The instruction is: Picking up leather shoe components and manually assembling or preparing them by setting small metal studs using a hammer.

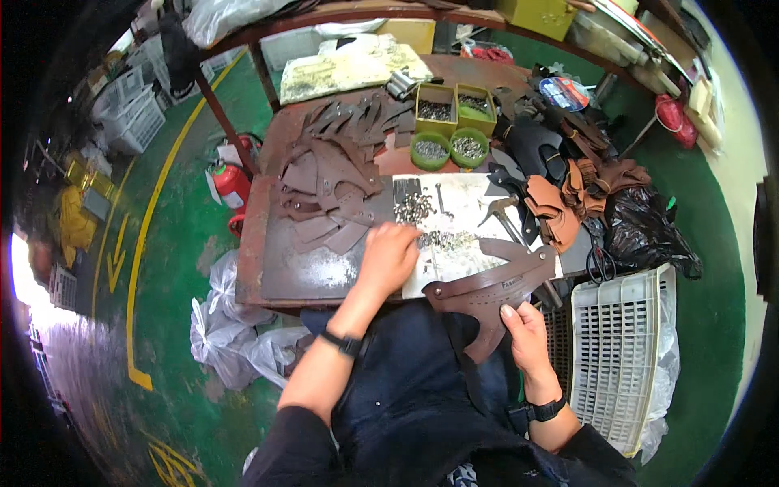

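Note:
My right hand [529,339] grips a dark brown leather piece [495,294] by its lower edge, thumb on top. The piece is cut in a branching shape, with small punched holes and metal snaps at its ends, and it hangs over the table's front edge. At the near side of the white board [475,195], my left hand [391,253] has its fingers curled together beside scattered small metal studs [446,240]. What those fingertips hold, if anything, is too small to make out. Farther back lies a heap of studs [414,209]. A hammer [505,219] rests right of them.
Brown leather pieces [329,183] are piled on the table's left. Green bowls [430,151] and yellow boxes [436,109] of metal parts stand behind the board. Tan leather pieces [553,213], scissors [600,261] and a black bag [645,231] crowd the right, above a white crate [621,349].

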`<state>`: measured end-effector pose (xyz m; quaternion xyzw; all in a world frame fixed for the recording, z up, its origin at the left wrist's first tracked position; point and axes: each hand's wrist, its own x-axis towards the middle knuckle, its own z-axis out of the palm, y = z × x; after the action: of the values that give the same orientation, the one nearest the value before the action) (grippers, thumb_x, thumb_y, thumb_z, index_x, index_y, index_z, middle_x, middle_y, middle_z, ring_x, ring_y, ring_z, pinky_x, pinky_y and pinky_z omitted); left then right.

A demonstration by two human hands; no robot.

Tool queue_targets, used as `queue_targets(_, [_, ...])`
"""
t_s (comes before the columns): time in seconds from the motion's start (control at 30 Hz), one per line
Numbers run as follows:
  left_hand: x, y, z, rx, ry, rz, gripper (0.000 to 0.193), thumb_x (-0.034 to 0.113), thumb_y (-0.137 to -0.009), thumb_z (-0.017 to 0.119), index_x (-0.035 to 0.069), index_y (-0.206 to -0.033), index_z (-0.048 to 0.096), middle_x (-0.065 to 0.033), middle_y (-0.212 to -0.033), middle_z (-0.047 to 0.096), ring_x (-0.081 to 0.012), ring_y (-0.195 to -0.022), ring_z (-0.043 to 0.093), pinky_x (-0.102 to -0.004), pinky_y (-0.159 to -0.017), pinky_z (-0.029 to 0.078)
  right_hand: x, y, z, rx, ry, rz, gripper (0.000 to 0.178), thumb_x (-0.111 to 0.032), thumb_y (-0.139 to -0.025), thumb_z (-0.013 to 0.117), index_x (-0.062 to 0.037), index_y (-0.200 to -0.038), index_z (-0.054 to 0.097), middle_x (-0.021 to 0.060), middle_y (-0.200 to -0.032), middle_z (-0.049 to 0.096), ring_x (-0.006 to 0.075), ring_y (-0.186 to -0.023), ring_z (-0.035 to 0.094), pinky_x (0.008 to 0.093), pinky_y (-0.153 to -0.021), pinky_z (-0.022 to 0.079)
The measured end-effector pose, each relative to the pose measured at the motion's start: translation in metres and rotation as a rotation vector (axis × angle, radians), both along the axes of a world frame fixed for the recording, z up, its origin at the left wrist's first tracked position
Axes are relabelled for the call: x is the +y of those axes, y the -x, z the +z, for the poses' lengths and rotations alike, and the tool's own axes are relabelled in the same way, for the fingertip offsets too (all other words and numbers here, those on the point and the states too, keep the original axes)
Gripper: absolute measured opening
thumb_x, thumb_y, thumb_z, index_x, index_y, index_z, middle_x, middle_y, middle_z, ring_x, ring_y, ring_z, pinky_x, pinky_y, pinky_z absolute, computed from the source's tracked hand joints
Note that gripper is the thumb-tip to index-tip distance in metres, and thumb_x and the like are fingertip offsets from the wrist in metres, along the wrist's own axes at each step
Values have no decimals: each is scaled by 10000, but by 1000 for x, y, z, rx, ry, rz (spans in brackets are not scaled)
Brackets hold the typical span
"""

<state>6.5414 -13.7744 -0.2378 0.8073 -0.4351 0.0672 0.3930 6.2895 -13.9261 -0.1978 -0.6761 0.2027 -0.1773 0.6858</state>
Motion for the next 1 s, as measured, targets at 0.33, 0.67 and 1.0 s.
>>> queue_targets(0.33, [129,138,-5,443,-30,12,188,132,-882,616,44,-1021,707,-111,-862,681,-231,-723,657,-308,-670,509,2,-51,22,-49,122,141,265,-237,-986,573,-47,-807,526,-77,-771,469,37,-733,419,239,-628,393])
queue_targets(0.67, [164,132,-7,493,-16,193,188,112,-877,593,30,-988,720,-127,-844,704,-248,-796,683,-324,-747,519,-125,-114,25,152,659,-328,306,-291,-932,600,-30,-1091,623,111,-910,664,225,-811,631,346,-757,490])
queue_targets(1.0, [142,132,-57,-143,-217,166,134,189,-834,612,81,-885,673,-122,-743,608,-331,-673,608,-437,-607,477,-105,-138,46,33,266,101,243,-176,-940,597,-3,-1100,660,43,-913,688,101,-777,636,256,-721,506])
